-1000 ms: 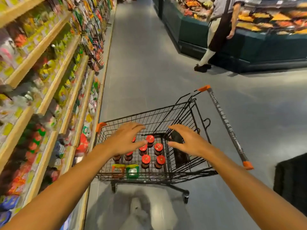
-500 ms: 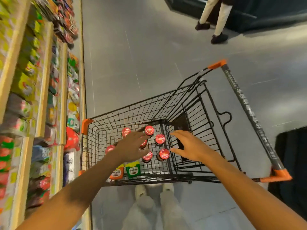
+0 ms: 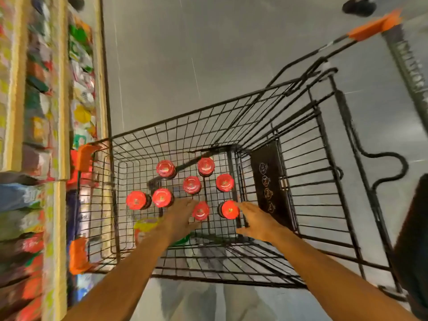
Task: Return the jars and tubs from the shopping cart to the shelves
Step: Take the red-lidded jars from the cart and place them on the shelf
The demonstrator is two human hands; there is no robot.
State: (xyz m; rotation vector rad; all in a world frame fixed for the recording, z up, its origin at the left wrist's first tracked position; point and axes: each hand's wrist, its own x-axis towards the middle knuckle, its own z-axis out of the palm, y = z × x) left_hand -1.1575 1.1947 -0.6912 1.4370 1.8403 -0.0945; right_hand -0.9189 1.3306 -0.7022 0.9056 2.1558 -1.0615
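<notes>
Several dark jars with red lids stand upright on the floor of a black wire shopping cart. Both my arms reach down into the basket. My left hand hangs with relaxed fingers just left of a near jar, touching or nearly touching it. My right hand spreads its fingers beside another near jar, its fingertips at the lid's right edge. Neither hand holds anything. Yellow and green tubs lie in the near left corner, mostly hidden by my left arm.
Wooden shelves packed with colourful packets run along the left, close to the cart's side. The cart's handle with orange ends points to the upper right. A folded black child-seat flap stands right of the jars. Grey floor lies beyond; someone's shoe is at top right.
My view has tilted down and moved closer over the cart. Both hands have gone deeper into the basket, down to the nearest jars. The jars have not moved.
</notes>
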